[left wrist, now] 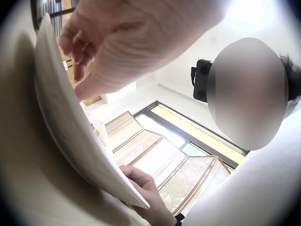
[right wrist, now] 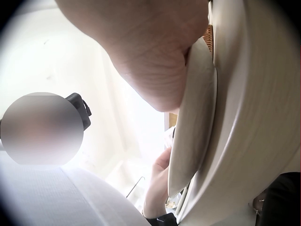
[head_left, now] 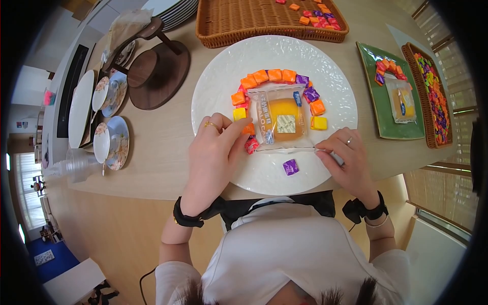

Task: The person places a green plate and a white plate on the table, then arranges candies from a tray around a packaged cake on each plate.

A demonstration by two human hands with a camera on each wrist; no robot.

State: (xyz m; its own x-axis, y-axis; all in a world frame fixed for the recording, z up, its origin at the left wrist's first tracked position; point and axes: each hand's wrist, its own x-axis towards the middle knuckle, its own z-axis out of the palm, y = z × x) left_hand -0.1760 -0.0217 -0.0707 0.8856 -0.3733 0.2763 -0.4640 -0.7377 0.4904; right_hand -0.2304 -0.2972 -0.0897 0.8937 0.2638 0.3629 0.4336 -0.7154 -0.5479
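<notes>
On the white plate (head_left: 213,66) lies a clear-wrapped cake (head_left: 285,109), ringed over its top and sides by small square wrapped candies (head_left: 275,75) in orange, purple, yellow and red. My left hand (head_left: 213,147) is at the ring's left side, thumb and index fingertips pinching at an orange candy (head_left: 248,129). With thumb and index finger, my right hand (head_left: 348,157) pinches the wrapper's lower right corner. Below the cake, a purple candy (head_left: 290,167) lies apart on the plate. Both wrist views show mostly palms and the plate's edge; fingertips are largely hidden there.
A wicker tray (head_left: 223,38) with loose candies stands behind the plate. To the right are a green plate (head_left: 376,114) with a similar cake and candies, and a basket (head_left: 432,137) full of candies. Flowered cups (head_left: 100,140) and a dark wooden stand (head_left: 162,86) occupy the left.
</notes>
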